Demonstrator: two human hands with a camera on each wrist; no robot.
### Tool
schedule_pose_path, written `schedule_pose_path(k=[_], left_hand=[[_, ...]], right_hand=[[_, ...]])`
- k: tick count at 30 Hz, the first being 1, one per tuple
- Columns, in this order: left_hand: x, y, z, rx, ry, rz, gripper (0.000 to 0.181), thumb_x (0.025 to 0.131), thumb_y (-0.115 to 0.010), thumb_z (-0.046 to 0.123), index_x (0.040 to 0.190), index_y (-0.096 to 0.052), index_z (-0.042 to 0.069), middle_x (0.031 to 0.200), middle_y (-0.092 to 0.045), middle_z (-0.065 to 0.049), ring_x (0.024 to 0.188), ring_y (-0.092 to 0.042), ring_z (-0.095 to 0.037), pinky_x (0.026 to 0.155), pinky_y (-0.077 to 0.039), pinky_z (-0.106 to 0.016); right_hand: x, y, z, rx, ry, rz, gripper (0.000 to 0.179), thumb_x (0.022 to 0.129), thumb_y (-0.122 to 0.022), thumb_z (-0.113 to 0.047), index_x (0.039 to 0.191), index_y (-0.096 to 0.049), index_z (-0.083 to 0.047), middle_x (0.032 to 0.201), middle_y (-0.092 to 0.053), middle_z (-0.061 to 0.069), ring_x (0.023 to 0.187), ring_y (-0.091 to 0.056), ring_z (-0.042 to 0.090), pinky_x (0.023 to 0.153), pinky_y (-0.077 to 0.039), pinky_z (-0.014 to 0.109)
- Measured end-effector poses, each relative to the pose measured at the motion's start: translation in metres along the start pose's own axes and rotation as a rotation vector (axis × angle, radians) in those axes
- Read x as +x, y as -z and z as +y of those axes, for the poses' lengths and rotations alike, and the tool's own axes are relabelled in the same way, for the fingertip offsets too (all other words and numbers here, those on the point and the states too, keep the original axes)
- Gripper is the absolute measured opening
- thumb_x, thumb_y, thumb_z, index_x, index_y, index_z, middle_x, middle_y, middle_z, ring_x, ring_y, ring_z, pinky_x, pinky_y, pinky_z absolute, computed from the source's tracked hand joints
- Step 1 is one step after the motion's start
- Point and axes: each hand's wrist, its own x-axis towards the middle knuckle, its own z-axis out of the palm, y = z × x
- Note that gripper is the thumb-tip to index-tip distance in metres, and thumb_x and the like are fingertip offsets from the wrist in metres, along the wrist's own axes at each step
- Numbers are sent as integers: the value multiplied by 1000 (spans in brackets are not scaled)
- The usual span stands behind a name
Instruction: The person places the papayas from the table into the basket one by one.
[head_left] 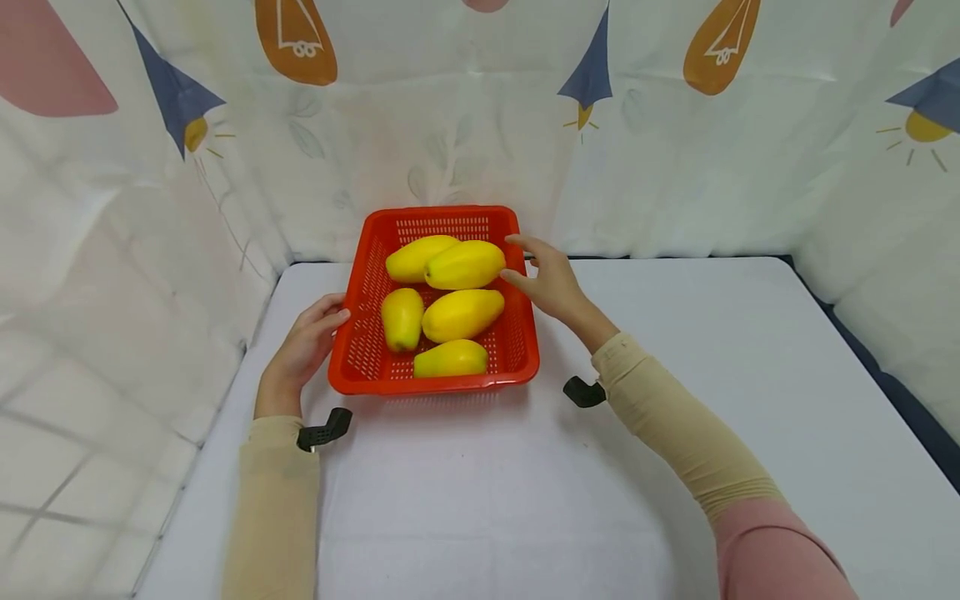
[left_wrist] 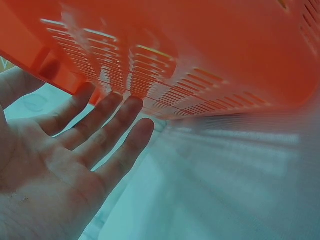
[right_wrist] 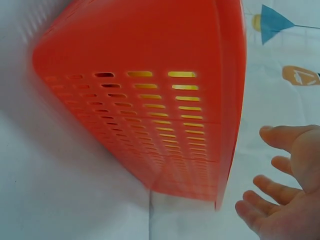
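A red plastic basket [head_left: 438, 386] with slotted walls stands on the table, holding several yellow, oblong, papaya-like fruits [head_left: 465, 265]. At its left side is my left hand [head_left: 303, 350], with the thumb at the rim. In the left wrist view, the left fingers [left_wrist: 112, 135] stretch out under the rim, tips at or close to the slotted wall. My right hand [head_left: 551, 279] hovers over the right rim, thumb and fingers apart and nothing between them. Its fingertips reach near the upper right fruit; the right wrist view shows this hand [right_wrist: 285, 195] apart from the basket's outer wall.
A white cloth covers the table [head_left: 487, 500]. Behind it hangs a pale patterned curtain [head_left: 480, 125], close to the basket's far edge, and more curtain lines the left side. Black wrist mounts [head_left: 325, 429] project from both sleeves.
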Motion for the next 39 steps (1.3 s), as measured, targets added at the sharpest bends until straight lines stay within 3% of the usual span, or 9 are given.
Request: schedule_pose_path(k=[10, 27, 31, 36, 39], left_hand=[[1, -1, 5, 15, 18, -1, 28, 102, -47, 20, 128, -48, 9, 118, -56, 0, 105, -55, -11, 88, -49, -18], [-1, -7, 9, 97, 53, 37, 35, 102, -47, 23, 131, -43, 6, 118, -53, 0, 105, -54, -10, 85, -49, -16], [-3, -9, 16, 236, 109, 54, 49, 102, -46, 32, 142, -38, 5, 128, -50, -3, 110, -51, -7, 95, -45, -22], [-5, -10, 28, 438, 175, 73, 61, 101, -41, 44, 152, -28, 12, 153, -33, -10, 127, -40, -11, 113, -32, -48], [-7, -10, 37, 500, 155, 78, 60, 102, -40, 43, 152, -27, 14, 157, -28, -11, 130, -41, -15, 111, -37, -43]], right_hand=[[-6, 6, 10, 62, -4, 28, 49, 94, -63, -24, 138, -50, -11, 145, -49, 7, 131, -46, 29, 108, -42, 45], [-17, 20, 30, 11, -49, 27, 47, 95, -61, -27, 139, -50, -15, 143, -52, 4, 132, -46, 25, 107, -43, 46], [-20, 22, 32, 18, -48, 24, 47, 95, -61, -26, 139, -50, -14, 143, -51, 5, 133, -45, 26, 108, -42, 46], [-24, 27, 36, 29, -22, 35, 46, 95, -60, -24, 138, -50, -12, 142, -52, 7, 133, -45, 29, 108, -41, 48], [-28, 30, 36, 37, -14, 51, 45, 95, -61, -24, 137, -51, -11, 142, -53, 6, 132, -46, 28, 107, -42, 48]])
